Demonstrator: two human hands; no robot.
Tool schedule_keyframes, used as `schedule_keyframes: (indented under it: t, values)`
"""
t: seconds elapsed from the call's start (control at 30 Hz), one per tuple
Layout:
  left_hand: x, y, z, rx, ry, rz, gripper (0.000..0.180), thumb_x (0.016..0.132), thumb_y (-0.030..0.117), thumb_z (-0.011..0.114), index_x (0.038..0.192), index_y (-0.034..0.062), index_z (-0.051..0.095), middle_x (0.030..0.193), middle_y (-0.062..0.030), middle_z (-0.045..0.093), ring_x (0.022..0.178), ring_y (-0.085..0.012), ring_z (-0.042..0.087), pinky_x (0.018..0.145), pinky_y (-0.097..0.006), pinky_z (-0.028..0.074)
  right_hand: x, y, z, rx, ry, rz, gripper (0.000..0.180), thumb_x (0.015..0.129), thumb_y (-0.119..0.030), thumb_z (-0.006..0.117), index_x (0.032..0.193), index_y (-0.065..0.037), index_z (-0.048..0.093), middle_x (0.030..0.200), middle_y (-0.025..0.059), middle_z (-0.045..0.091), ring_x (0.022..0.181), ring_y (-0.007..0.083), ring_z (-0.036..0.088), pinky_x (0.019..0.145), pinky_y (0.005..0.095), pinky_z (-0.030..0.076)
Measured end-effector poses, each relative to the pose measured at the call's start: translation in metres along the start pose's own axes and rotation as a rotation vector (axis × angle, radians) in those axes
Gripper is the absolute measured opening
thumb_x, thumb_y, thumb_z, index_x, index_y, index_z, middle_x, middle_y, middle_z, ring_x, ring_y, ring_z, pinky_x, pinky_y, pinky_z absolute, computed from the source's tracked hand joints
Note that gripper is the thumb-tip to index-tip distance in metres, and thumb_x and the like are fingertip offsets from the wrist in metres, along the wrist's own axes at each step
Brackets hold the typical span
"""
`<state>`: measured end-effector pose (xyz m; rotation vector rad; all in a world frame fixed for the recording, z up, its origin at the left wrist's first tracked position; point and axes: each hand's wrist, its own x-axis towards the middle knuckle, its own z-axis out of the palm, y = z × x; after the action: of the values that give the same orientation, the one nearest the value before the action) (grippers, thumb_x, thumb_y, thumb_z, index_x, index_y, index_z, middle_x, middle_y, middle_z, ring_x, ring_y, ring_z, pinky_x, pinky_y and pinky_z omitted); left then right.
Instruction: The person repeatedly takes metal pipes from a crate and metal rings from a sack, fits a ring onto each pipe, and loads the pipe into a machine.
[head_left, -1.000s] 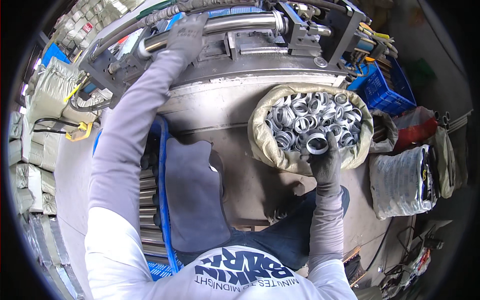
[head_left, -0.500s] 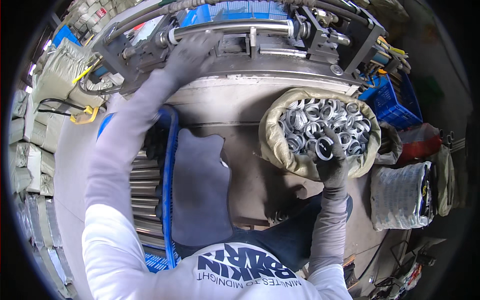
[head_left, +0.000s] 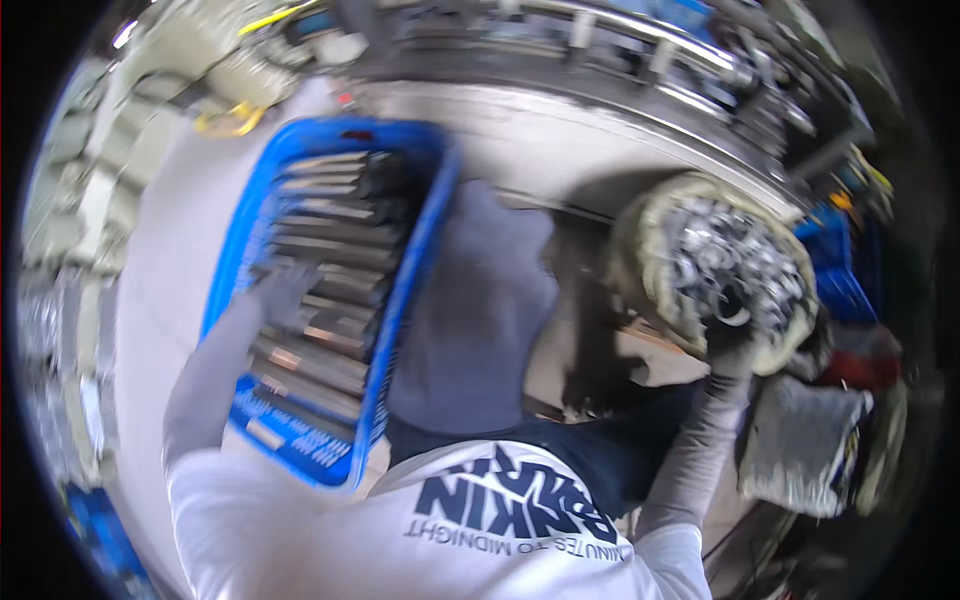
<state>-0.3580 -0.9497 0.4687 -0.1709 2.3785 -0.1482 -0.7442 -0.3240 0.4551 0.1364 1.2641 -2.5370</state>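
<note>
Whereas half a second ago the left hand [head_left: 288,295] was near the machine [head_left: 560,80], it now lies over metal tubes [head_left: 335,235] in a blue crate [head_left: 425,225]; grip blurred, cannot tell. Right hand [head_left: 730,342]: unchanged, grip pinching one metal ring [head_left: 738,319] at the ring-filled sack [head_left: 655,255]. White shirt [head_left: 300,520]: large dark lettering.

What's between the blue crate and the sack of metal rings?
In the head view, a gray sheet beside the crate, then floor with a dark blurred shape.
</note>
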Motion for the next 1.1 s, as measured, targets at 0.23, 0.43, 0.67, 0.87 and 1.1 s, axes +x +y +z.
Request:
schedule_keyframes:
  t: [0.23, 0.43, 0.67, 0.87, 1.1]
  values:
    - [0.007, 0.023, 0.043, -0.319, 0.527, 0.007, 0.075, 0.071, 0.014, 0.076, 0.142, 0.0019, 0.055, 0.137, -0.0249, 0.06, 0.13, -0.0447, 0.056, 0.112, -0.052, 0.046, 0.0, 0.019, 0.012, 0.024, -0.175, 0.038, 0.058, 0.107, -0.05, 0.058, 0.143, -0.005, 0.059, 0.124, 0.0154, 0.072, 0.098, 0.0256, 0.073, 0.075, 0.0388, 0.064]
    - [0.044, 0.059, -0.067, -0.518, 0.809, -0.008, 0.065, 0.072, 0.009, 0.074, 0.136, 0.0069, 0.06, 0.118, -0.0207, 0.069, 0.111, -0.0435, 0.066, 0.095, -0.051, 0.054, -0.002, 0.024, 0.045, 0.125, -0.255, 0.03, 0.057, 0.11, -0.054, 0.049, 0.132, -0.004, 0.065, 0.104, 0.0135, 0.076, 0.082, 0.0243, 0.073, 0.068, 0.0383, 0.06]
    - [0.059, 0.256, -0.244, -0.291, 0.968, 0.512, 0.051, 0.075, 0.024, 0.081, 0.118, 0.006, 0.061, 0.102, -0.0145, 0.065, 0.095, -0.0351, 0.068, 0.083, -0.046, 0.055, -0.01, 0.05, 0.073, 0.315, -0.271, 0.166, 0.057, 0.114, -0.049, 0.042, 0.139, -0.001, 0.061, 0.105, 0.0139, 0.075, 0.093, 0.0228, 0.072, 0.081, 0.0362, 0.059]
    - [0.101, 0.31, -0.239, -0.212, 0.859, 0.489, 0.037, 0.078, 0.027, 0.08, 0.104, 0.0076, 0.061, 0.093, -0.0134, 0.065, 0.091, -0.0333, 0.068, 0.082, -0.046, 0.055, -0.028, 0.059, 0.086, -0.065, -0.147, -0.031, 0.027, 0.11, -0.021, 0.052, 0.119, -0.001, 0.068, 0.107, 0.0141, 0.076, 0.103, 0.024, 0.075, 0.094, 0.0311, 0.057]
    - [0.107, 0.32, -0.243, -0.121, 0.862, 0.484, 0.04, 0.077, 0.031, 0.081, 0.101, 0.0091, 0.058, 0.091, -0.0094, 0.065, 0.089, -0.0263, 0.07, 0.076, -0.042, 0.057, -0.026, 0.054, 0.09, -0.824, -0.124, -0.66, 0.04, 0.107, -0.028, 0.045, 0.103, 0.001, 0.073, 0.099, 0.0163, 0.075, 0.091, 0.0334, 0.072, 0.085, 0.0392, 0.055]
